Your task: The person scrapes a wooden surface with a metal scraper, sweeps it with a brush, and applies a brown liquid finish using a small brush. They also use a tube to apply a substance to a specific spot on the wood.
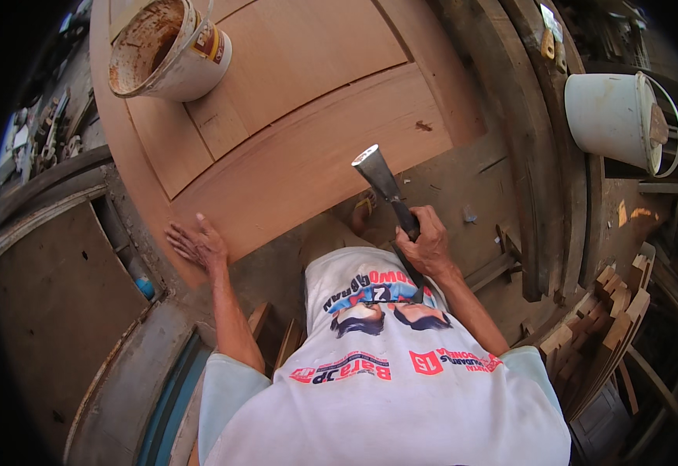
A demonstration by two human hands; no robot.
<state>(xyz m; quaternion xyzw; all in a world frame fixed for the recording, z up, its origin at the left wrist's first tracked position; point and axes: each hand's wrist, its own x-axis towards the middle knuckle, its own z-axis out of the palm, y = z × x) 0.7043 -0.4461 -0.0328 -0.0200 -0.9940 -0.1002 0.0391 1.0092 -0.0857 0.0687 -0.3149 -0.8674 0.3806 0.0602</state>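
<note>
Before me lies a wooden panel door (308,132) with grooved seams between its boards. My left hand (199,243) rests flat on its near left corner, fingers apart and nothing in them. My right hand (426,242) is closed round the dark handle of a scraper-like tool with a flared metal blade (378,171). It is held in front of my body, just off the door's near edge, with its bright, wide end tilted up and away. Part of the handle is hidden by my fingers.
A smeared bucket (207,66) stands on the door's far left. To the right, a white lidded bucket (601,113) with a wire handle sits by long dark beams (537,186); putty knives (549,43) lie farther up. Cut wood pieces (603,334) are stacked at lower right.
</note>
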